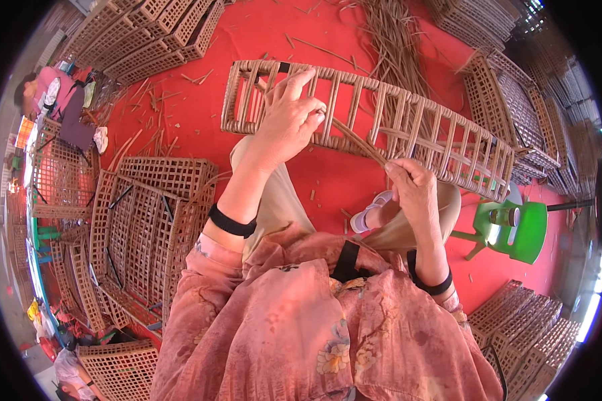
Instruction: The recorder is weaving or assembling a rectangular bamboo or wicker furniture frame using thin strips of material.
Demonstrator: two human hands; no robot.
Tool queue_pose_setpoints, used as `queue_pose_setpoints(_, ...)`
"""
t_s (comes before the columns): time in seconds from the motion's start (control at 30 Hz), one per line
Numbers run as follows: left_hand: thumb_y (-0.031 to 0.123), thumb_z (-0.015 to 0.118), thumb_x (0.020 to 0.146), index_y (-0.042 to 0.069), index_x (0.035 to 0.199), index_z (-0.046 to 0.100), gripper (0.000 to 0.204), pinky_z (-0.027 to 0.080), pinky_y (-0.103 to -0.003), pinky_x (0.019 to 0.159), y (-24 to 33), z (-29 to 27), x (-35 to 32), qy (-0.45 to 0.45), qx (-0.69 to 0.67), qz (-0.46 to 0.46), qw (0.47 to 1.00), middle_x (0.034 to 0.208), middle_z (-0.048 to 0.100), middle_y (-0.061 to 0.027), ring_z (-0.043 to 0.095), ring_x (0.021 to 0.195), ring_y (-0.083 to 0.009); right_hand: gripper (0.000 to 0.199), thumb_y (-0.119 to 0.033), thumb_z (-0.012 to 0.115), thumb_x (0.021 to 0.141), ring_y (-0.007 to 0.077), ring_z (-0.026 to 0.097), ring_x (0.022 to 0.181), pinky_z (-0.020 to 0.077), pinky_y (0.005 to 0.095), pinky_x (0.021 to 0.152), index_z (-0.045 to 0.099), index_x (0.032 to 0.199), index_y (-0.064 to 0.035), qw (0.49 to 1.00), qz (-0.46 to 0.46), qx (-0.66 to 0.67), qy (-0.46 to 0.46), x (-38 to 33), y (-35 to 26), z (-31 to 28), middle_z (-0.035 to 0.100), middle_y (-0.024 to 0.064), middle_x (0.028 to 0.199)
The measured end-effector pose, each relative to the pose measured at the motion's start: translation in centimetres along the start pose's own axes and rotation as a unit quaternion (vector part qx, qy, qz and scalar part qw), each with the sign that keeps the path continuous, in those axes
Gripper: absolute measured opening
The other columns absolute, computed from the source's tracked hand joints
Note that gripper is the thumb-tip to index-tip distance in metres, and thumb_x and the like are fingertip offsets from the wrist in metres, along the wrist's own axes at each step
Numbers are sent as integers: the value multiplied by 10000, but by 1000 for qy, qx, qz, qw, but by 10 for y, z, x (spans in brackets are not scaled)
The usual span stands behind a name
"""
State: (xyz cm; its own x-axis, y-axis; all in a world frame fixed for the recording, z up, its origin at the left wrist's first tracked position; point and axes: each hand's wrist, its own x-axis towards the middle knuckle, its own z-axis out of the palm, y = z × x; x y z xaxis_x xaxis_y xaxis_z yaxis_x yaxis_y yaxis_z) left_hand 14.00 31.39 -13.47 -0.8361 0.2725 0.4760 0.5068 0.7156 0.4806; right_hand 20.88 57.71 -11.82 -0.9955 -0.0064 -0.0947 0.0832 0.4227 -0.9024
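A long, narrow woven frame [415,107] of brown cane-like strips lies tilted across my knees, its right end lower in the picture. Upright strips span the gap between its two wrapped long sides. My left hand [291,120] is over the frame's left part, fingertips at the far side, with thumb and forefinger pinching a flat brown strip [356,138]. That strip slants down to the right across the frame. At the near side, my right hand [415,190] pinches its other stretch between thumb and fingers. Part of the strip is hidden inside each grip.
A bundle of loose strips [398,47] lies on the red floor [247,33] beyond the frame. Woven baskets [147,227] stand at left, with stacked ones [160,33] at far left and others [502,100] at right. A green stool [528,230] is right of my knee.
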Motion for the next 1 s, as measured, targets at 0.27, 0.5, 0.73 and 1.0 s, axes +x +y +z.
queue_pose_setpoints(0.27,210,698,884,87,931,732,136,367,-442,1051,-11,-1,-7,145,70,-53,986,1369,532,-100,511,1198,-299,158,-135,634,940,121,553,506,435,298,499,704,945,6,997,-52,-49,-19,20,-36,20,568,67,586)
queue_pose_setpoints(0.5,206,740,832,187,990,738,158,339,-469,1066,-15,7,-5,190,106,-94,972,1311,532,-79,482,1244,-292,172,-154,641,924,193,590,553,476,330,580,710,909,2,984,-132,-119,-25,30,-47,17,620,124,638)
queue_pose_setpoints(0.73,293,697,867,79,1036,697,273,316,-491,1091,-17,1,-5,176,186,-120,959,1386,493,-128,428,1306,-342,199,-189,631,935,258,660,628,495,357,601,728,940,-15,983,-127,-130,-34,57,-41,31,659,149,679)
queue_pose_setpoints(1.0,261,652,896,78,979,707,208,299,-476,1111,-38,-32,-6,76,31,-122,989,1455,464,-138,395,1344,-338,278,-292,661,912,303,668,665,504,387,647,718,901,-21,977,-117,-177,-18,71,-37,39,658,167,690)
